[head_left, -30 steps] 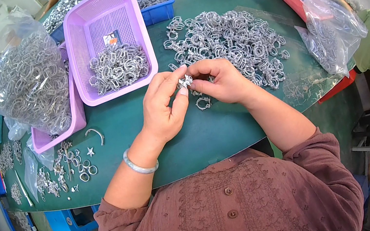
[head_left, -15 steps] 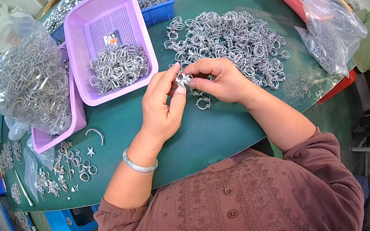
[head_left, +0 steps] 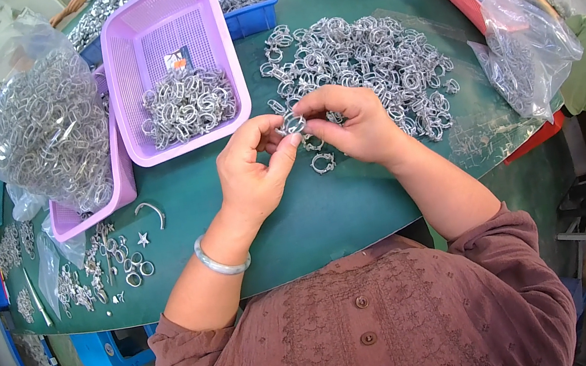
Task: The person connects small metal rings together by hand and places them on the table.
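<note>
The person over there has a silver-grey metal ring point(head_left: 291, 124) up between both hands, above the tabletop point(head_left: 307, 216) and just this side of a loose pile of similar rings point(head_left: 374, 67). It's a shiny open hoop, turned so I can see through it; its finer detail is too small to make out. The left hand point(head_left: 250, 171) pinches it between thumb and fingers, and the right hand point(head_left: 353, 124) grips its other side likewise.
</note>
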Motion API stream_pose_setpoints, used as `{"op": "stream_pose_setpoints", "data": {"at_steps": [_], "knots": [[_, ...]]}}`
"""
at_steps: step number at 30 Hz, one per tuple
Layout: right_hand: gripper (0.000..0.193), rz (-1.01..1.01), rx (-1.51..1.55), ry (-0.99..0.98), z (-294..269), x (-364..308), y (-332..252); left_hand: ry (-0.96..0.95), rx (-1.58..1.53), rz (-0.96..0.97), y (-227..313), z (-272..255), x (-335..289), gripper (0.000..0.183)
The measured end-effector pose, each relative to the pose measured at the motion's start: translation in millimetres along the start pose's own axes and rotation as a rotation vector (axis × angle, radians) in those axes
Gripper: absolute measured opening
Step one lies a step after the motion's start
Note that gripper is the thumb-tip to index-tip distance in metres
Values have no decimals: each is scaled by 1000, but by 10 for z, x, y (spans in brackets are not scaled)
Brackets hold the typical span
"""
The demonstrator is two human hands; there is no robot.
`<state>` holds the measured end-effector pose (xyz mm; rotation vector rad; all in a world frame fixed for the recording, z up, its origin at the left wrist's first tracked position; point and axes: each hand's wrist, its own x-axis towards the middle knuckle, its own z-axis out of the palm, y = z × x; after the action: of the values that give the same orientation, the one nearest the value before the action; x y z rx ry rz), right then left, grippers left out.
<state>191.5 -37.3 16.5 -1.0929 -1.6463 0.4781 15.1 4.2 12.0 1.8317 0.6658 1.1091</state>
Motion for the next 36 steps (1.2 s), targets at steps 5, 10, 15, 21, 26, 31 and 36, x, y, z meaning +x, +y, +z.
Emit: {"op": "stream_pose_setpoints", "data": {"at_steps": [5, 10, 15, 21, 26, 31, 36], "knots": [[26, -1, 73, 19, 16, 8, -19, 53, -124, 94, -30, 34, 6, 40], [26, -9, 77, 19, 6, 7, -21, -25, -89, 137, -54, 13, 0, 56], [26, -4, 79, 19, 8, 3, -25, -19, -69, 162, -44, 7, 1, 61], [26, -4, 86, 17, 12, 8, -16, -11, -3, 192, -36, -5, 12, 63], [25, 17, 104, -4, -8, 6, -34, -4, 59, 227, -35, -8, 18, 64], [18, 152, 264, -32, -25, 3, -60, -1, 104, 269, -48, -22, 14, 66], [16, 210, 296, -32, -30, -5, -47, -5, 106, 279, -47, -13, 12, 67]]}}
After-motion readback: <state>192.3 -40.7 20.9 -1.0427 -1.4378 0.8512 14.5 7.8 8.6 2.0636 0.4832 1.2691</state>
